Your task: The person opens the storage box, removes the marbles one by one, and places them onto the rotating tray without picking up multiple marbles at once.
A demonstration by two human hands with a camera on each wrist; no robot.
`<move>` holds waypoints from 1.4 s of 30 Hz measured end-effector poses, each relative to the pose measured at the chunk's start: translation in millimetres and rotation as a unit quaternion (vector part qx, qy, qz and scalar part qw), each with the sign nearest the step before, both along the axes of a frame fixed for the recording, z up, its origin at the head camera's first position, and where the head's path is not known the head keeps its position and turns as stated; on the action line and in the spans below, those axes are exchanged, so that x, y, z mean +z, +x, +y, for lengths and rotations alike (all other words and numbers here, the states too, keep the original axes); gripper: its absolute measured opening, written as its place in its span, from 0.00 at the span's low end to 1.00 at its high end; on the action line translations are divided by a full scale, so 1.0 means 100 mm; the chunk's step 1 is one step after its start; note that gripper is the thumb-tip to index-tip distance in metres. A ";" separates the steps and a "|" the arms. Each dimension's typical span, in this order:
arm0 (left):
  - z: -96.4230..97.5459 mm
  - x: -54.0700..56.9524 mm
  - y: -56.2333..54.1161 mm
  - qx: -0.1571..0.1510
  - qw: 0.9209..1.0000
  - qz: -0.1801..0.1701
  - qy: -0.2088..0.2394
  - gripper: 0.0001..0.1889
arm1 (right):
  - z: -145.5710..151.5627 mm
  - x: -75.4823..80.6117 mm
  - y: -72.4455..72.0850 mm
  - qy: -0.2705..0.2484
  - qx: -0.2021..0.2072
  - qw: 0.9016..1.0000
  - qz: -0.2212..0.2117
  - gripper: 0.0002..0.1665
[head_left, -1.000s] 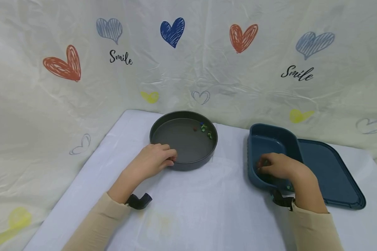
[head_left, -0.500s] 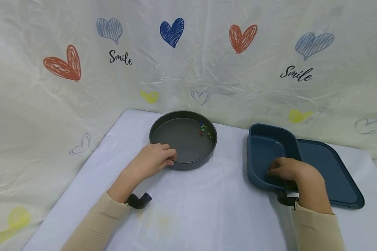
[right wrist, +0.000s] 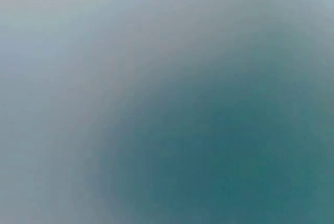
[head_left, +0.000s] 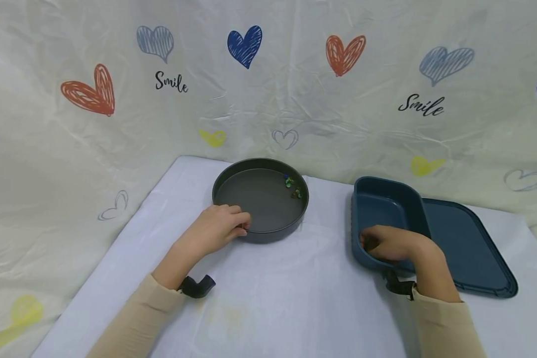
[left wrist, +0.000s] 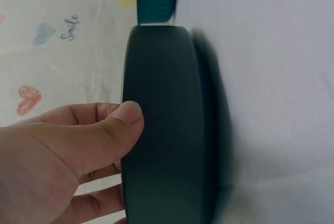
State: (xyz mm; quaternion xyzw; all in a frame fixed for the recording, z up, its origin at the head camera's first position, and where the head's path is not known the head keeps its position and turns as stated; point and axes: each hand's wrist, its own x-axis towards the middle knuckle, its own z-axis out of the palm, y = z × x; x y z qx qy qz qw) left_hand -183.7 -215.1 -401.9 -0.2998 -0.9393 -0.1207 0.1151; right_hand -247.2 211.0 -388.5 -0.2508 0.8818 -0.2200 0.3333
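My left hand grips the near left rim of a round dark grey baking pan. In the left wrist view the thumb lies on the outer wall of the pan, with the other fingers behind it. Several small beads lie at the pan's right side: a blue bead, green beads and a red-brown bead. My right hand reaches into the near end of a deep blue rectangular container, fingers bent downward. I cannot tell whether it holds anything. The right wrist view is only a blur.
A flat blue lid lies on the white table to the right of the container, partly under or against it. Behind the table hangs a pale sheet printed with hearts.
Inside the container my right hand shifted right and nearer, then back left. The red-brown bead rolled right across the pan toward the green beads. My left hand stayed on the rim.
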 end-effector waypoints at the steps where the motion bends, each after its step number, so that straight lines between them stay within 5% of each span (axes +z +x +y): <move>1: 0.00 0.00 0.00 0.000 1.000 0.000 0.000 0.08 | -0.02 -0.01 0.00 0.005 -0.001 1.000 0.009 0.10; 11: 0.00 0.01 -0.01 0.001 1.000 -0.005 -0.001 0.08 | -0.18 -0.03 0.01 0.036 -0.026 0.997 0.062 0.15; 29: 0.00 0.01 0.00 0.003 1.000 -0.008 -0.005 0.07 | -0.06 0.04 -0.06 -0.021 -0.033 0.995 0.094 0.04; 37: 0.00 0.00 -0.01 0.002 1.000 -0.006 -0.005 0.07 | -0.02 0.10 -0.04 -0.062 -0.110 0.986 0.110 0.08; 42: 0.00 0.01 -0.01 0.002 1.000 -0.009 -0.006 0.07 | -0.01 0.13 -0.04 -0.072 -0.144 0.974 0.157 0.12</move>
